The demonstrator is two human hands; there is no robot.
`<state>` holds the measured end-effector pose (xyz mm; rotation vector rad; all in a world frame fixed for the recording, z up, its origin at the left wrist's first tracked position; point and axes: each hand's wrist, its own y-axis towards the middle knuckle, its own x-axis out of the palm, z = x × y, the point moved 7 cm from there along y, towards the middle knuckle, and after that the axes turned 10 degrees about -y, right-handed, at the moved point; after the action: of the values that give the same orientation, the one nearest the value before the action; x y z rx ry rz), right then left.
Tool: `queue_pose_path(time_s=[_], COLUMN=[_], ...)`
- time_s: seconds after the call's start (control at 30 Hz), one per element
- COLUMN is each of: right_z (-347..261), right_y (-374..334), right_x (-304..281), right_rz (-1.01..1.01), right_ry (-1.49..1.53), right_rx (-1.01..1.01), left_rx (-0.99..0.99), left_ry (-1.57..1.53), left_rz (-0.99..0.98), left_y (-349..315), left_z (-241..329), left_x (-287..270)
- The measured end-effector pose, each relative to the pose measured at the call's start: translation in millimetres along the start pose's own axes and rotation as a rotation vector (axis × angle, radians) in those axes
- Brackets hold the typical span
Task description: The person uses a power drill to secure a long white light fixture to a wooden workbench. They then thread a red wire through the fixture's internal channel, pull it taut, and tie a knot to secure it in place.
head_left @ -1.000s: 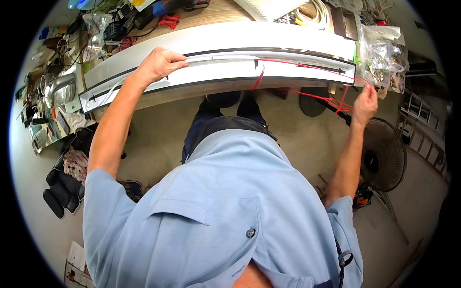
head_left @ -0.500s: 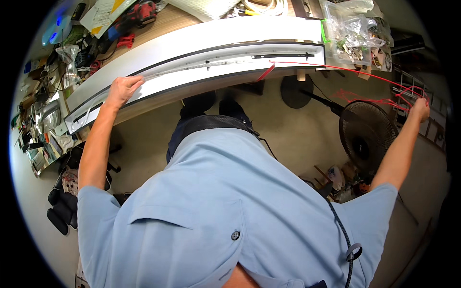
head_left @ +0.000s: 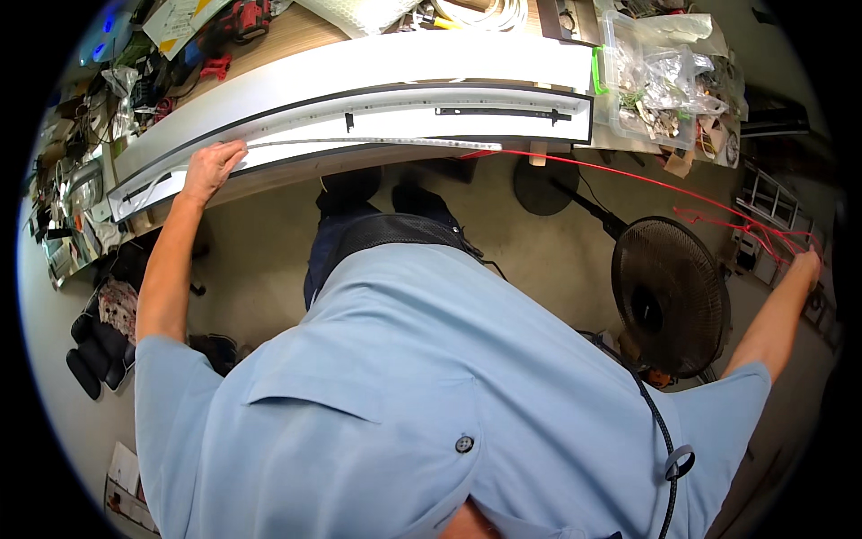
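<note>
Pale flexible strip (head_left: pixel 449 143), one, slender; long axis running left to right across the person's front, nearly level with a slight bow, its free end pointing right, over the near edge of a long white frame; left hand (head_left: pixel 215 168), fingers closed in a pinch on the strip; right hand (head_left: pixel 807 265), closed around red ribbon (head_left: pixel 557 157), well out to the right; the ribbon drawn from the strip's right end, sloping down toward the person, with loose loops hanging near the right hand; white frame (head_left: pixel 413 124), shallow, black-edged, long axis likewise left to right, its left end angled nearer the person; within it, a black bar (head_left: pixel 503 113) lying lengthwise at right, a small black clip (head_left: pixel 349 121) upright near the middle, a second black bar (head_left: pixel 146 188) at the left end; clear plastic bin (head_left: pixel 655 136) with green handle (head_left: pixel 597 72), just beside the frame's right end, holding crumpled clear bags (head_left: pixel 669 67) and small parts too indistinct to name; wooden tabletop (head_left: pixel 305 40) behind, bearing coiled pale cable (head_left: pixel 480 16).
</note>
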<state>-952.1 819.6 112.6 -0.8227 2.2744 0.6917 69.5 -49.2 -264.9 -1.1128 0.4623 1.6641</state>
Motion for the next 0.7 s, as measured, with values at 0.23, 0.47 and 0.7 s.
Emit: queue_pose_path(time_s=[0.23,0.47,0.7], right_z=[-30,-56,-34], right_y=[-14,-318,-708], right_x=[70,32,-33], right_rz=[-0.564,-0.755,-1.378], right_ry=[1.019,1.176,0.685], right_rx=[0.153,-0.099,-0.596], left_rx=[-0.031,-0.047,0.042], left_ry=[-0.010,0.044,-0.008], left_rz=[0.030,0.084,0.143], left_y=[-3,-14,1], left_z=[-8,12,1], left_x=[16,-9,-5])
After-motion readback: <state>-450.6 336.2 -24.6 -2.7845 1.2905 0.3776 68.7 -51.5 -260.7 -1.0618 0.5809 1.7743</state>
